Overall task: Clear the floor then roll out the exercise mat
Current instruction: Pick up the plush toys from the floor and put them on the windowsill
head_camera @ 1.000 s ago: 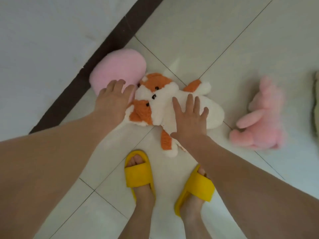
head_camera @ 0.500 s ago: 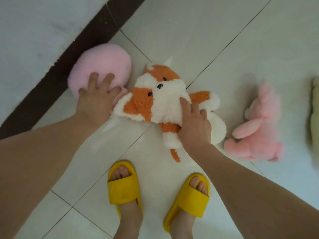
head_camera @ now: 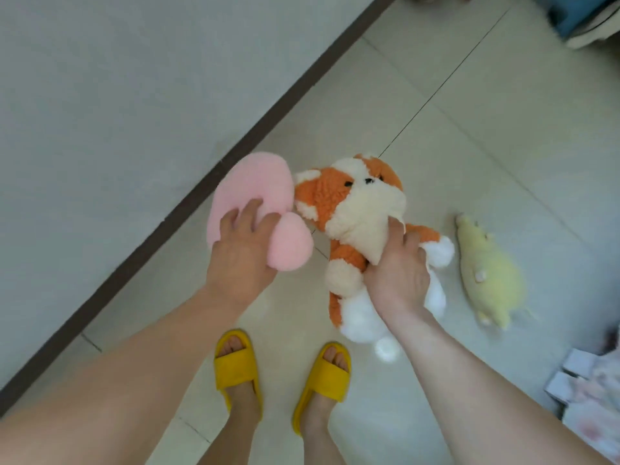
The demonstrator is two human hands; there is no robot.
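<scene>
I'm looking down past both forearms at a pale tiled floor [head_camera: 436, 414], and I'm reading this as the clearing step, with both hands loaded. My left hand [head_camera: 240, 253] is curling its fingers over the pink plush cushion [head_camera: 250, 193], gripping it near its lower lobe, and the cushion is touching the dark baseboard [head_camera: 188, 199] side of the scene, though I cannot tell whether it is off the tiles. My right hand [head_camera: 399, 276] is closing around the middle of the orange and white plush fox [head_camera: 355, 209], thumb pressing up into its cream chest, the head tipping up and away from me, the white tail end hanging toward my yellow slippers [head_camera: 238, 364].

Just beside the fox on the right, a pale yellow plush toy [head_camera: 489, 276] is lying flat on the tiles, not touched by either hand. At the right edge I'm seeing some blurred patterned fabric and pale box shapes that I cannot identify.

The exercise mat is not in view anywhere, so rolling it out is not yet begun. Both hands being full, the next move, as I judge it, is carrying these two soft toys off the floor and setting them down somewhere aside, then coming back for the yellow one.
</scene>
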